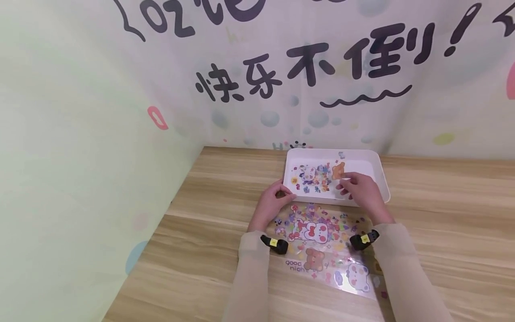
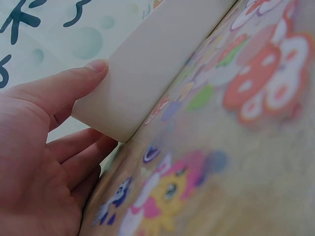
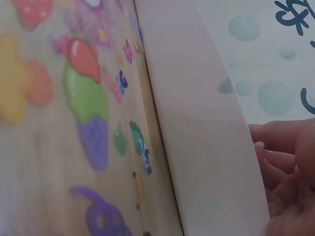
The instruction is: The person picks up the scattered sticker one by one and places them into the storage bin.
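A white tray (image 1: 295, 156) stands on the wooden table with a cluster of small colourful stickers (image 1: 318, 176) on its floor. My left hand (image 1: 271, 203) grips the tray's front left corner; in the left wrist view the thumb lies on the wall's upper edge and the other fingers go beneath the corner. Inside the tray, my right hand (image 1: 364, 190) pinches the edge of a brown bear sticker (image 1: 337, 170) with its fingertips. In the right wrist view the tray's wall (image 3: 202, 123) hides part of the curled right hand (image 3: 290, 167).
In front of the tray lies a clear sheet (image 1: 342, 290) printed with cartoon stickers, a white rabbit (image 1: 319, 231) and a brown bear (image 1: 314, 259) among them. It passes between both forearms. A lettered cloth (image 1: 257, 120) hangs behind the table (image 1: 205, 188).
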{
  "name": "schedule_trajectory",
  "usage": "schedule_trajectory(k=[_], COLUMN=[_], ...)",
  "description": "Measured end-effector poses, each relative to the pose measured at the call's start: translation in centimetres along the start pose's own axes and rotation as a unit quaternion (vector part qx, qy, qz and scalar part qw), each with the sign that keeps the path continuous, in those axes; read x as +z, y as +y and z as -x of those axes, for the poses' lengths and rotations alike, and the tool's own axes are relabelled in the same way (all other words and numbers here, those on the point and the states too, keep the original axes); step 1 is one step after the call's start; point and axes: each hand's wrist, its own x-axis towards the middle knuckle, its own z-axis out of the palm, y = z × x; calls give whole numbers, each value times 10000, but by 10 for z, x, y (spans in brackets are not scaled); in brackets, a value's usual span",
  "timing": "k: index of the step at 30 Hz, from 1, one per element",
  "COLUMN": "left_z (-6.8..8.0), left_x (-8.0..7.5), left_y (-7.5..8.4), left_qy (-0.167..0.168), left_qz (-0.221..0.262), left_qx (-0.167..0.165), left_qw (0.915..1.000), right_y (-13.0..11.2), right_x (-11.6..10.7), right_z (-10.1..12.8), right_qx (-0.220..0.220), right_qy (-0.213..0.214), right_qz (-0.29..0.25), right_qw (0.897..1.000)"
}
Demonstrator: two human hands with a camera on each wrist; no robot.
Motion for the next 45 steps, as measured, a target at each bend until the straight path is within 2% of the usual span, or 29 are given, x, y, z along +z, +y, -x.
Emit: schedule_trajectory(k=[6,16,23,45], left_z=[3,3,1,1], left_x=[0,-2,-1,-2], left_y=[-2,-1,0,3], left_qy=[-17,-3,-21,-88], left_qz=[12,21,60,64], left_qx=[-65,-57,36,-62], left_qw=[10000,10000,10000,9999], right_y=[3,-2,-2,-2], right_x=[5,9,7,6], right_z=[-3,-2,-1,1], right_qx=[-146,-113,-109,-137], right_qy=[-143,216,406,531], right_qz=[375,1188,1299,1088], right_qw=[9991,9926,9906,9925])
